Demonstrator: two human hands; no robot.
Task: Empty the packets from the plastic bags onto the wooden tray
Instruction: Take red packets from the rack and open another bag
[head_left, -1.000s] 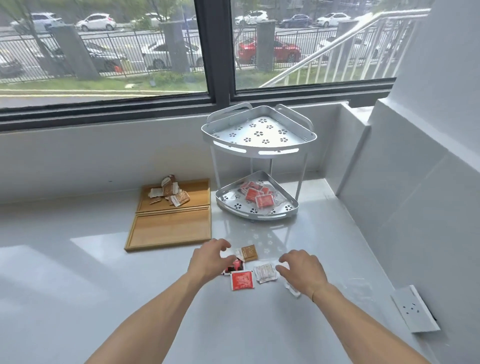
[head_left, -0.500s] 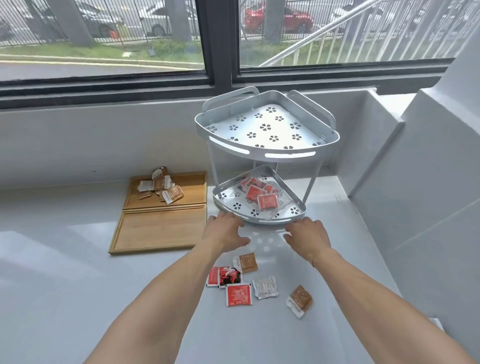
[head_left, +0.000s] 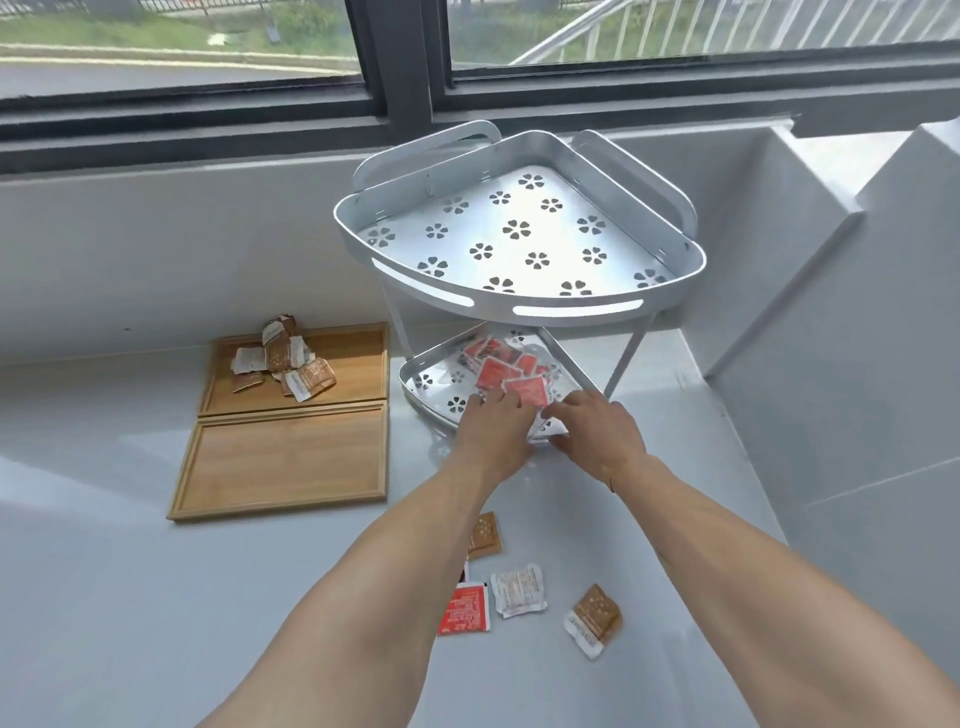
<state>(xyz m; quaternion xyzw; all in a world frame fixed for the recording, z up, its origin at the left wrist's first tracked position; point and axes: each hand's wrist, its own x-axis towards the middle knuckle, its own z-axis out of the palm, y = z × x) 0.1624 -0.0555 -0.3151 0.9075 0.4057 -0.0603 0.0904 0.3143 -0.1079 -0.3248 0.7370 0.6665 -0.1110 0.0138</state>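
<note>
A clear plastic bag of red packets (head_left: 511, 371) lies on the lower shelf (head_left: 422, 402) of a silver corner rack. My left hand (head_left: 491, 434) and my right hand (head_left: 595, 434) reach in side by side, and their fingers close on the bag's near edge. The wooden tray (head_left: 291, 415) lies to the left, with a heap of brown and white packets (head_left: 288, 358) in its far half. Loose on the counter under my arms lie a red packet (head_left: 465, 608), a white packet (head_left: 519, 590) and two brown packets (head_left: 595, 618).
The rack's top shelf (head_left: 519, 239) overhangs the lower one and my hands. White walls close the counter behind and on the right. A window runs along the back.
Both hands left the loose packets on the counter, moved forward to the rack, and now have their fingers on the bag in the lower shelf. The view has moved closer.
</note>
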